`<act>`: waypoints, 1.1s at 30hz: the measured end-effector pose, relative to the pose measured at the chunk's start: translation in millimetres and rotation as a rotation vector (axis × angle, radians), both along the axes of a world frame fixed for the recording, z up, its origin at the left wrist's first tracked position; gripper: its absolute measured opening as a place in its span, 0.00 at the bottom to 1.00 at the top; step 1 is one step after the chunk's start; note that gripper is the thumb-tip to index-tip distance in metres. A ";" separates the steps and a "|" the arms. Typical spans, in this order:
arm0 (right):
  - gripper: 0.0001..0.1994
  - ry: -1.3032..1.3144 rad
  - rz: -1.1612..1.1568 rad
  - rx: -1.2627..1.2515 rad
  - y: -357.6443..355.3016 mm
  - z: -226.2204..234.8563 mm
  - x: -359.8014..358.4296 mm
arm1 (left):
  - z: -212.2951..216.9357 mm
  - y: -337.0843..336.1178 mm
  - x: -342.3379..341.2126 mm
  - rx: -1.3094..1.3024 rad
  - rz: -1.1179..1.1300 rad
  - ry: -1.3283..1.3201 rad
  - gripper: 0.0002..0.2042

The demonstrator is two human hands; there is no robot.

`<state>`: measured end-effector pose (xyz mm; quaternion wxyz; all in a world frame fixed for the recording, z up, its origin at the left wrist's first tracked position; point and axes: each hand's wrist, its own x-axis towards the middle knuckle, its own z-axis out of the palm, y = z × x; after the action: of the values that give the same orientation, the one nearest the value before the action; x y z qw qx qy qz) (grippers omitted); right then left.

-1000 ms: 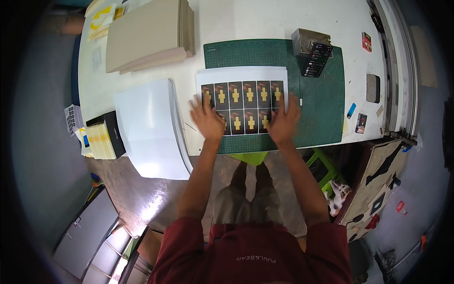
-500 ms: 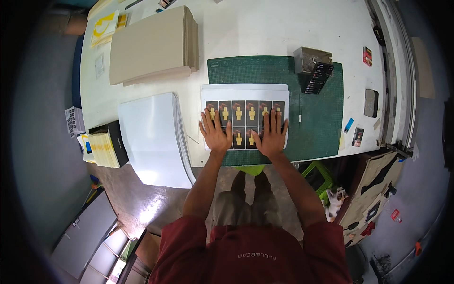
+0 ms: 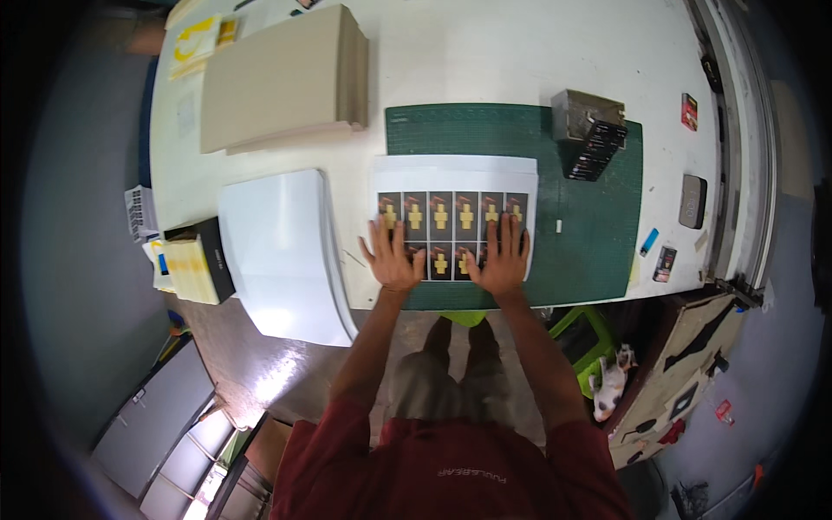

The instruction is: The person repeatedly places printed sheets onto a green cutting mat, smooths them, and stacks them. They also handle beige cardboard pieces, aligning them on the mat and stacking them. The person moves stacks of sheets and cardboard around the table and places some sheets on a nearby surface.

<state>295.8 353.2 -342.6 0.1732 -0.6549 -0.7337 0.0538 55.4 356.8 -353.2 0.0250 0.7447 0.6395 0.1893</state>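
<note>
A white sheet [image 3: 455, 178] printed with two rows of dark panels, each bearing a yellow cross-like shape, lies on the near part of a green cutting mat [image 3: 589, 234]. More white paper shows under its far edge. My left hand [image 3: 397, 263] rests flat on the sheet's left side, fingers spread and pointing away from me. Over the right side my right hand [image 3: 501, 264] lies the same way, its fingers stretched out. Both thumbs point inward, with printed panels visible between them. Neither hand grips anything; the palms cover part of the near row.
Left of the sheet is a stack of glossy white sheets [image 3: 273, 251] overhanging the table edge. Behind it stands a thick beige board stack [image 3: 273, 82]. A grey metal box [image 3: 585, 113] with a black printed piece sits on the mat. A cat [image 3: 613, 386] lies below, right.
Both hands have slid slightly toward me over the printed sheet, still flat. The whole view has shifted a little; the cat's pose has changed.
</note>
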 end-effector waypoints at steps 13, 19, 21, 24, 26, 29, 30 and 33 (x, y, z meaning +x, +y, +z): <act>0.35 0.020 0.114 -0.004 -24.2 -78.0 42.2 | -50.7 0.2 43.2 -0.125 0.020 0.160 0.30; 0.33 0.070 0.117 0.000 20.2 -77.5 48.0 | -71.2 33.2 73.2 0.080 -0.020 -0.012 0.32; 0.30 0.051 0.040 -0.030 31.4 -67.2 35.5 | -66.3 38.7 75.9 0.057 0.000 0.029 0.32; 0.27 0.050 0.032 0.095 29.1 -75.6 12.2 | -58.7 36.3 73.5 0.074 -0.006 0.039 0.31; 0.27 0.057 0.059 0.164 35.2 -84.3 4.8 | -60.9 40.3 69.1 0.069 -0.008 0.013 0.31; 0.25 0.063 0.042 0.125 11.1 -90.9 -11.1 | -66.5 22.1 51.5 -0.067 -0.004 -0.004 0.33; 0.26 0.057 0.038 0.129 4.6 -94.3 -13.6 | -67.0 12.7 45.0 -0.097 -0.023 -0.020 0.33; 0.26 0.052 0.009 0.138 -7.0 -92.3 -26.1 | -59.8 -1.8 10.4 -0.063 -0.016 0.039 0.33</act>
<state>269.7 346.2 -434.9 0.2368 -0.6364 -0.7338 0.0210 65.7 355.0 -413.0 0.0377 0.7523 0.6395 0.1541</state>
